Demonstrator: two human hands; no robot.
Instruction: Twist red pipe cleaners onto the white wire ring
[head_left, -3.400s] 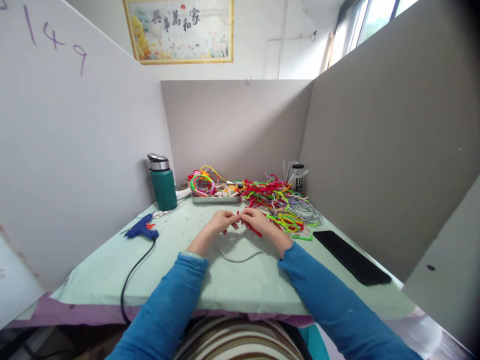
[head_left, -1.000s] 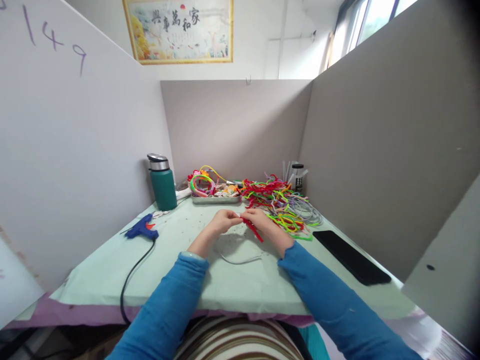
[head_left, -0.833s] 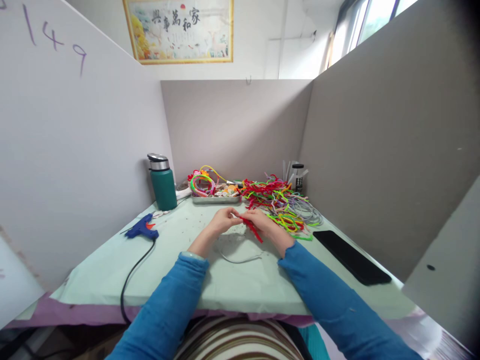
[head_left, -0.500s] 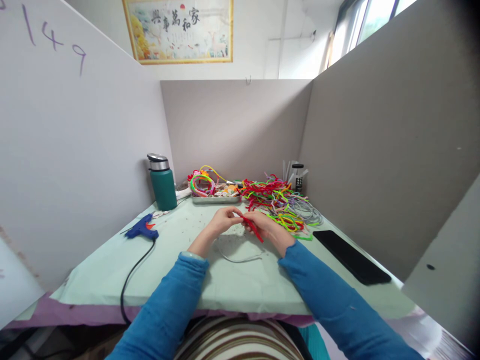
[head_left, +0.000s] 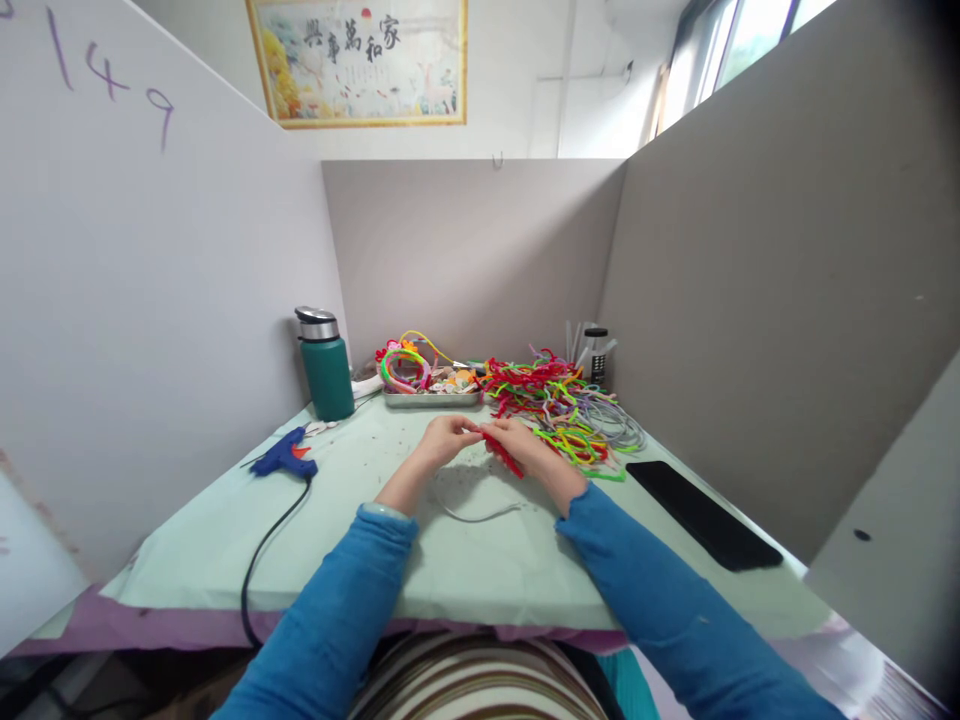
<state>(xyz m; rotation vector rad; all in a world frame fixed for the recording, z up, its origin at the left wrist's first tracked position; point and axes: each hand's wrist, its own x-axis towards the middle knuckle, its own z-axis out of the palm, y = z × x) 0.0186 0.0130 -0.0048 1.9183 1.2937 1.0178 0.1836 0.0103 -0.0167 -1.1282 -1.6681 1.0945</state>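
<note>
One metal tray (head_left: 433, 401) has one green bottle (head_left: 327, 378) and one blue glue gun (head_left: 285, 455) to its left. In front: one left hand (head_left: 445, 440), one right hand (head_left: 517, 442), one red bundle (head_left: 513, 464), one grey strand (head_left: 474, 521). Right: one black-lidded jar (head_left: 595, 356), one black slab (head_left: 703, 514).

Green bottle (head_left: 327, 378) (upright); black slab (head_left: 702, 514), possibly a phone, lies flat.

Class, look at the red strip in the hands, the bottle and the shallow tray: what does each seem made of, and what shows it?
Red strip: seems fuzzy textile fibre, matte with soft edges; any wire core is hidden.
Bottle: probably metal, coated green, judging by the silvery neck band.
Tray: likely metal, its smooth grey side having a dull sheen.
</note>
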